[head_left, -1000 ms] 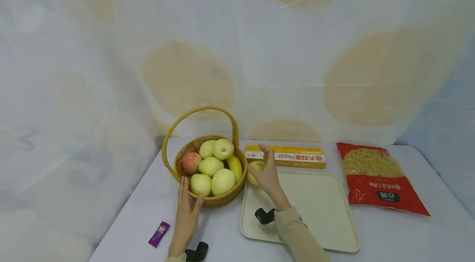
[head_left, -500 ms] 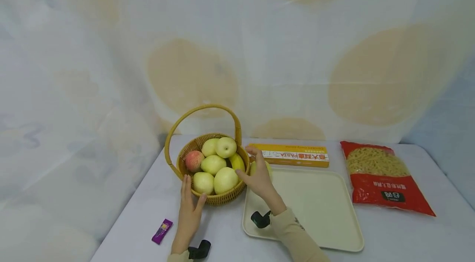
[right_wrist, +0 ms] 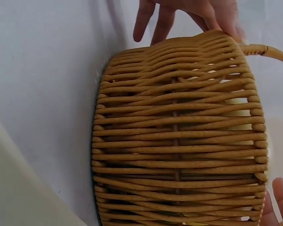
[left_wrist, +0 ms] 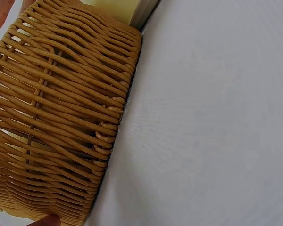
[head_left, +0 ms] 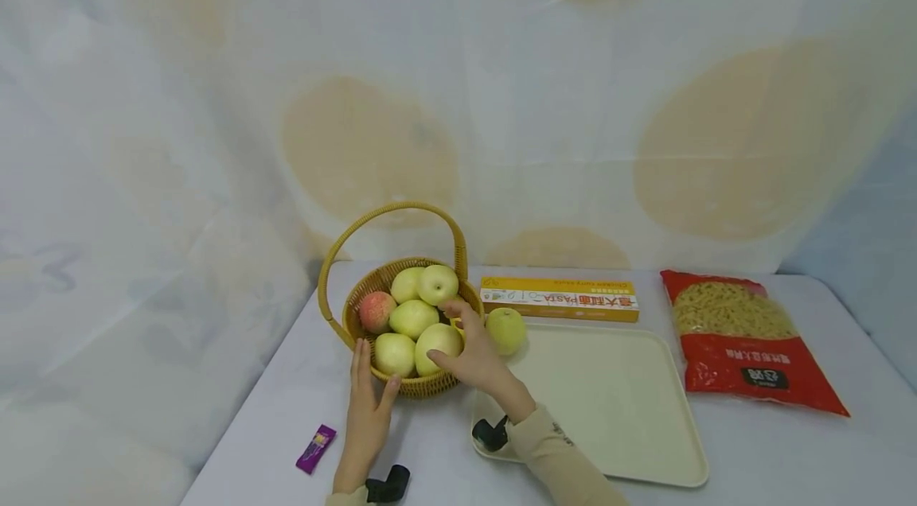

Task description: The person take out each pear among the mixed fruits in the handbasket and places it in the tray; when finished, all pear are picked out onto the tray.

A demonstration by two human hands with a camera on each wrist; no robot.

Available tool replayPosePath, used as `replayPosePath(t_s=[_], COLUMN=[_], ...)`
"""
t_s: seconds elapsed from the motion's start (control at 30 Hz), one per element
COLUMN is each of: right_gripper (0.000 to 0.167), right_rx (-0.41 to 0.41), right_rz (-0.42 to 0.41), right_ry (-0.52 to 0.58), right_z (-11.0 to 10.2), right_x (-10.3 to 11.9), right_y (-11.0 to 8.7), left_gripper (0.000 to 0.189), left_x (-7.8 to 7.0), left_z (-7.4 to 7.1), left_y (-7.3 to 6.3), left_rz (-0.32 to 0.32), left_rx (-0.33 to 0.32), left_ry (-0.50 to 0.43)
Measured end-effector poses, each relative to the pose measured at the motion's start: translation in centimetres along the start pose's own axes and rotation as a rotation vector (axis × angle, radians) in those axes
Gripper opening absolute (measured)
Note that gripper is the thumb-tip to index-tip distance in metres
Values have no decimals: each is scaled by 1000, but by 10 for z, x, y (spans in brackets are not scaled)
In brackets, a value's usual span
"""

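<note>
R hand (head_left: 474,355) moved off apple (head_left: 505,331), over bskt (head_left: 423,387); L hand (head_left: 368,408) on bskt.

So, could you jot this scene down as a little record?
Left hand: touching the round brown wicker basket
Right hand: over the basket's right rim; fruit contact unclear
In basket: round pale green fruits, round reddish fruit
Rectangular cream tray: round green apple at far left corner
Behind tray: long yellow and white pasta box
Rightmost: red plastic pasta bag
Leftmost: small purple packet
</note>
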State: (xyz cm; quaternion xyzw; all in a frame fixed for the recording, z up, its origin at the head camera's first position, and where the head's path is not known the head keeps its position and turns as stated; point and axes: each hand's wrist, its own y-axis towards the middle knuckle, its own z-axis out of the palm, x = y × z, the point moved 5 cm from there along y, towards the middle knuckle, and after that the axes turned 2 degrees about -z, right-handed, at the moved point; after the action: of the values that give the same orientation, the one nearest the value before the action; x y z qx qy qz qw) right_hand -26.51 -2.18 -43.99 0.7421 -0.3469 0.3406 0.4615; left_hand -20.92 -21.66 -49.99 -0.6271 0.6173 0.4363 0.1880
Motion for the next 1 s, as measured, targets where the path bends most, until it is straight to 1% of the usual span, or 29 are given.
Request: replayPosePath(t_s=[0.17,0.3,0.37,0.47,0.63,0.7,0.8,1.0], right_gripper=[67,68,69,69,68,67,65,63], right_rx=[42,71,99,174,331,384,443,523], right_rz=[-3,2,20,19,-37,-41,-30,-7], right_ry=[-78,-111,-119,-167,-283,-310,-328,-342], right_z=[5,7,8,11,17,18,20,23], right_x=[1,-1,-2,0,6,6,4,2], right_y=[-1,1,2,7,18,21,25,27], left_gripper=[76,75,75,75,76,76,76,76], left_x=[1,1,1,1,0,1,1,2], left_z=[1,1,1,1,1,1,2,2], left_y=[0,0,0,1,0,0,0,-1], left_rz=[-2,4,8,11,10,2,-11,-19], left_rx=[-3,-9,-11,-11,-18,-15,-6,6], left_ry=[9,11,9,10,2,-2,-4,-3])
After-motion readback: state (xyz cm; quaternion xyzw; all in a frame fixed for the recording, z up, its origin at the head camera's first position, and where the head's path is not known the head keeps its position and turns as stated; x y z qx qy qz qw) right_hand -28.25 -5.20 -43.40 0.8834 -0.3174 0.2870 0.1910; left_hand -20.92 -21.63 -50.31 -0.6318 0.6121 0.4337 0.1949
